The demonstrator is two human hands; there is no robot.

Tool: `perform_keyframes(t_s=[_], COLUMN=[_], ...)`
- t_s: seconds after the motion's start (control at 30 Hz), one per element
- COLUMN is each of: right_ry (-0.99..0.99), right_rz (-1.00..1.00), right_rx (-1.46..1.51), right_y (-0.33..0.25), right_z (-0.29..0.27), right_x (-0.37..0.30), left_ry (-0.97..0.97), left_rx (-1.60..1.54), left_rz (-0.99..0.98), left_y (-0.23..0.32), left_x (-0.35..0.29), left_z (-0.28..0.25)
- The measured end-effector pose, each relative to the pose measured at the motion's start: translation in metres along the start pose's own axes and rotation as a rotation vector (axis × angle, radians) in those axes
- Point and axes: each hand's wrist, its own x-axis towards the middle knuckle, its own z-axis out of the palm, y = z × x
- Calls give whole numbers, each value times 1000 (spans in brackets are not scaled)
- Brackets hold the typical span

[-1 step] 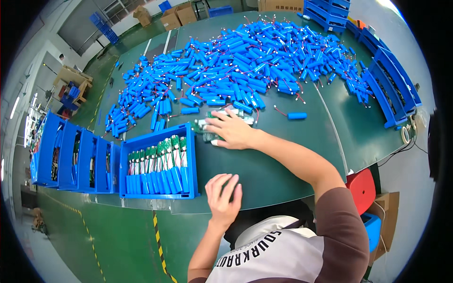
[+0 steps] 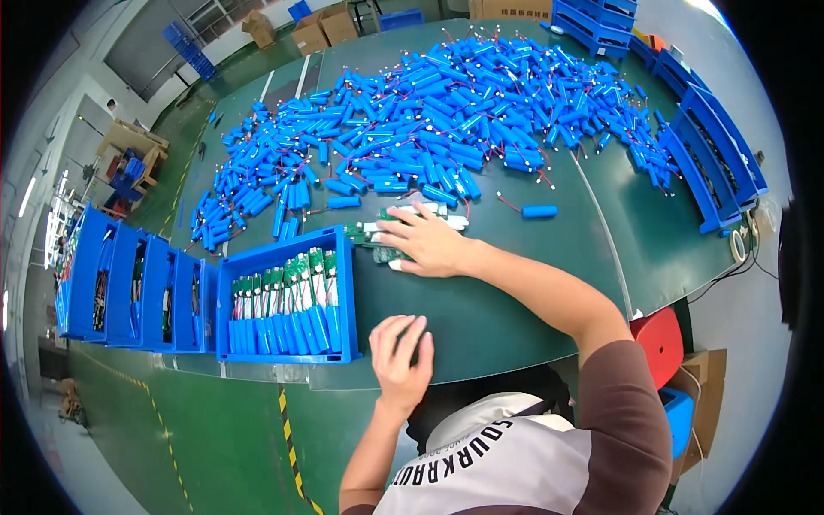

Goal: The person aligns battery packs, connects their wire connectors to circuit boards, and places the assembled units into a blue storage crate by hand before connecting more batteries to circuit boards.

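Observation:
My right hand [image 2: 429,245] lies palm down with fingers spread over a small group of green circuit boards [image 2: 371,234] with white parts. The palm hides most of them. My left hand [image 2: 400,359] hovers by the table's front edge, its fingers loosely bent and apart, with nothing in them. Left of it stands a blue plastic bin [image 2: 348,296]. Inside is a row of blue cylindrical battery cells [image 2: 283,333] with green boards and red and white wires at their upper ends. A single blue battery cell [image 2: 539,211] lies right of my right hand.
A wide heap of blue wired battery cells [image 2: 429,112] covers the far part of the green table [image 2: 498,318]. More blue bins [image 2: 159,292] line the left side, and others [image 2: 712,163] the right. A red stool [image 2: 657,348] stands by the right edge.
My right hand has shifted very slightly to the right over the boards. My left hand has drifted slightly left.

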Motion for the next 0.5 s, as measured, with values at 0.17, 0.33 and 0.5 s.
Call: perform_keyframes(t_s=[0.17, 0.33, 0.5], right_ry=[13, 185, 287], right_rz=[-103, 56, 400], right_rx=[135, 600, 119], right_y=[4, 21, 86], right_z=[-23, -76, -125], right_x=[-58, -94, -167], left_ry=[-271, -397, -273], left_rx=[170, 276, 168], left_rz=[-24, -66, 14], left_y=[-6, -27, -1], left_x=[34, 39, 49], left_z=[23, 53, 63])
